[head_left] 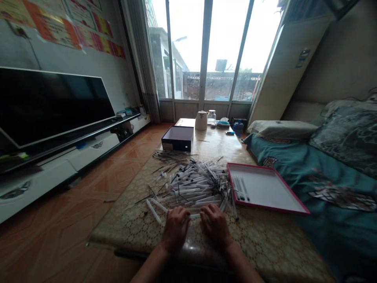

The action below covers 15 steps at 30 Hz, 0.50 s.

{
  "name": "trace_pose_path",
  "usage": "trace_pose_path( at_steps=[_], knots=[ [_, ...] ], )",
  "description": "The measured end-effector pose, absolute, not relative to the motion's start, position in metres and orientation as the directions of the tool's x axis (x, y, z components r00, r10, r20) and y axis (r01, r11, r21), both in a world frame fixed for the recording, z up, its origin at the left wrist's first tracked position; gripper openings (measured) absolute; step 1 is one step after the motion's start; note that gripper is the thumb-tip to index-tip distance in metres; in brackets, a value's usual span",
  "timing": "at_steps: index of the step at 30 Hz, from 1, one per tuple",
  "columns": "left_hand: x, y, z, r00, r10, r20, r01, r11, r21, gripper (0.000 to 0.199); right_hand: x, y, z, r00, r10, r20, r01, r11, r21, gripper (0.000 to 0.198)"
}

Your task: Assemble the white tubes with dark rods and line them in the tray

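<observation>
Fingers [187,213] of the left hand [176,223] and right hand [215,223] are curled in at opposite ends of a white tube [194,215], at the near edge of the pile [196,179]; whether it is gripped cannot be told. Loose pieces could be sent rolling across the surface [132,232] if brushed by a knuckle. The tube's long axis is aligned left to right, its ends hidden.

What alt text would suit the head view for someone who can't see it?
A left hand and right hand are at the near edge of a heap of white tubes on a table, one tube between the hands. On the right, a red-rimmed tray holds a few tubes in a row; beyond the heap stand a box and kettle.
</observation>
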<state>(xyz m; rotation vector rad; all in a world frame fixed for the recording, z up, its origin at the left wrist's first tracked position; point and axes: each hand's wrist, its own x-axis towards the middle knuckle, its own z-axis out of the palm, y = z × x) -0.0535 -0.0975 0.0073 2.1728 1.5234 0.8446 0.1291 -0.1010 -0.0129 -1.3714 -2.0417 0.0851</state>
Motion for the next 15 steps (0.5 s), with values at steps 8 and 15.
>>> trace_pose_path(
  at_steps=[8, 15],
  knots=[
    [-0.035, -0.089, 0.006, -0.011, 0.998, -0.062, -0.164, 0.059, 0.985, 0.034, 0.126, -0.100, -0.018, -0.303, 0.816, 0.492, 0.846, 0.468, -0.256, 0.011],
    [-0.005, -0.093, -0.008, -0.032, 0.987, -0.160, -0.420, 0.132, 0.898, 0.031, 0.129, -0.102, -0.019, -0.263, 0.799, 0.540, 0.782, 0.505, -0.366, 0.018]
  ],
)
